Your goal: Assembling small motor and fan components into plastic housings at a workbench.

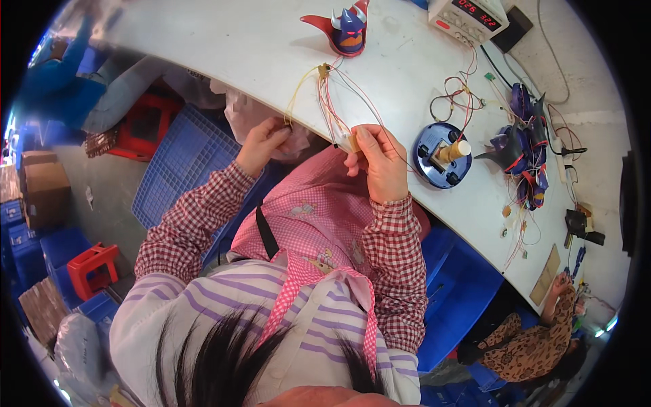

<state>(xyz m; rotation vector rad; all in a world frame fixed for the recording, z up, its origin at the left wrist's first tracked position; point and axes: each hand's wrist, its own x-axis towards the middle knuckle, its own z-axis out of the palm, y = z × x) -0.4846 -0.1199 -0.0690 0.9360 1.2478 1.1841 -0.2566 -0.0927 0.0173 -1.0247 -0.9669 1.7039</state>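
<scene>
My left hand [261, 146] is closed in a pinch at the table's near edge, on the end of thin yellow wires [293, 102]. These wires lead up to a small brown circuit board [324, 70] lying on the table. In my right hand [384, 161], thumb and fingers are closed on a small tan part [354, 142] to which red and pale wires [330, 115] run from the board. Behind the board stands a purple toy figure's head [349, 37] with white horns and a red collar. Right of my right hand lies a round dark-blue base [441, 157] with a cream cylinder.
A power supply [468, 19] with a lit red display stands at the back of the white table [237, 41]. Several purple toy parts [522, 146] with loose wires lie at the right. A person in leopard print [536, 346] sits lower right; another in blue [61, 85] is at left.
</scene>
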